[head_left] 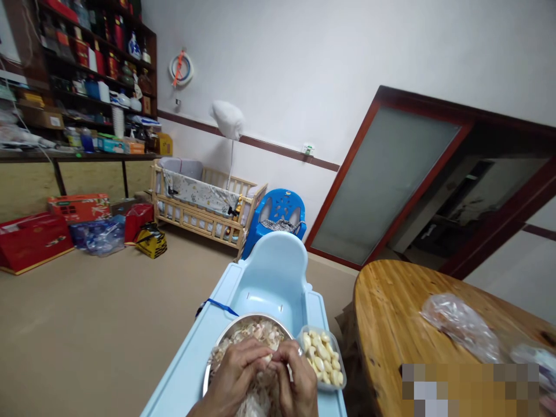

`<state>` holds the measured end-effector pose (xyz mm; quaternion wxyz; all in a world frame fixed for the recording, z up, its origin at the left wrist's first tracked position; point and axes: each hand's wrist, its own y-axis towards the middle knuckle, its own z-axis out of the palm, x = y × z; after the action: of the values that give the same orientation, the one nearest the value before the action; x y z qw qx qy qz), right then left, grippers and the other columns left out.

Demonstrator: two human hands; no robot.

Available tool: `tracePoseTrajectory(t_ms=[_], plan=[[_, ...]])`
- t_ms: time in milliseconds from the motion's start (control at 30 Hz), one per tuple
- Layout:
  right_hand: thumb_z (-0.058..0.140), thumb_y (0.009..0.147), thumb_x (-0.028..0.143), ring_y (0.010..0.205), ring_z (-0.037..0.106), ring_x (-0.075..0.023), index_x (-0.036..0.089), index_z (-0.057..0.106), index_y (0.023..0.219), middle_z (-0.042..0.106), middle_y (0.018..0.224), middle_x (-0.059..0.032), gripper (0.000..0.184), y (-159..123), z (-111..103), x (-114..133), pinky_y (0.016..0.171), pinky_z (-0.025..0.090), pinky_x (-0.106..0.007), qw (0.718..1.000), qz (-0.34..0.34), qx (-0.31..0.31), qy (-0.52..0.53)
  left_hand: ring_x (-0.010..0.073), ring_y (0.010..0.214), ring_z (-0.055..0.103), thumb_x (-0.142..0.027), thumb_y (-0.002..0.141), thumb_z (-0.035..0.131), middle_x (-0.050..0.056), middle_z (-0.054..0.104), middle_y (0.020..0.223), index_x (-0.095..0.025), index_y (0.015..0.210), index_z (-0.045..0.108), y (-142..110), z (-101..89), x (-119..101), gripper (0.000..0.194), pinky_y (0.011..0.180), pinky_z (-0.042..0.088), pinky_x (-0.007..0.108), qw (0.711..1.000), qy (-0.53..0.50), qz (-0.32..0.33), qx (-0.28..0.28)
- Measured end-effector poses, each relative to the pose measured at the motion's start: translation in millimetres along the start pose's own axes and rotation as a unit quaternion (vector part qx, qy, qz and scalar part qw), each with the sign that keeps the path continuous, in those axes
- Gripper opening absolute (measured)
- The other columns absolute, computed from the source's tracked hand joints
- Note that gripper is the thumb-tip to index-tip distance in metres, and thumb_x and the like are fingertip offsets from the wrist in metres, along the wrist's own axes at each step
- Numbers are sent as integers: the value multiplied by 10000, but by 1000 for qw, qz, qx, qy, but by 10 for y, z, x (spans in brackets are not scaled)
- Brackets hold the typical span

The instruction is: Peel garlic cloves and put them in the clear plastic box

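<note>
Both my hands meet over a metal bowl (211, 362) filled with garlic cloves and papery skins (256, 330). Between the fingertips of my left hand (237, 370) and my right hand (295, 373) is a small pale garlic clove (268, 358), partly covered by the fingers. Each hand is closed in a pinch on it. Just right of my right hand stands a clear plastic container (343, 376) of peeled cloves (320, 356). Bowl and container rest on the tray of a light blue child's high chair (278, 266).
At right is a wooden table (391, 313) with a clear plastic bag (460, 324). Behind the high chair are a blue child's seat (282, 202) and a wooden crib (204, 202). Red bags (35, 240) lie on the floor at left, below a shelf (99, 40) of bottles.
</note>
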<state>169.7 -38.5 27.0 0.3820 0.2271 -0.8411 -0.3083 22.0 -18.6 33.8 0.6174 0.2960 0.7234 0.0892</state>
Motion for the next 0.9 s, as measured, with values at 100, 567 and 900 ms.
tracePoseTrajectory(t_ms=[100,567,900], plan=[[404,835,68,596,529,-129,209,481,752,512,669,8,181,-9,6,-27,564,425,-220,1000,-10,2,-15,212,705,619,-428,885,389,84,691,746,-199,859,727,-3,18,12,408,643,466,287,1000,1,0,-6],[349,895,222,638,531,-152,204,520,728,533,697,-30,240,-132,203,-98,587,422,-261,995,-22,-83,56,163,627,522,-559,784,489,10,590,620,-150,671,648,31,159,80,453,604,424,238,958,-211,-178,-77],[400,876,240,604,569,-144,216,516,712,585,683,-12,203,-262,260,-185,586,437,-235,996,40,-40,64,145,601,509,-569,763,519,0,600,636,-142,806,657,-3,117,227,451,606,407,244,923,-270,-242,-131]])
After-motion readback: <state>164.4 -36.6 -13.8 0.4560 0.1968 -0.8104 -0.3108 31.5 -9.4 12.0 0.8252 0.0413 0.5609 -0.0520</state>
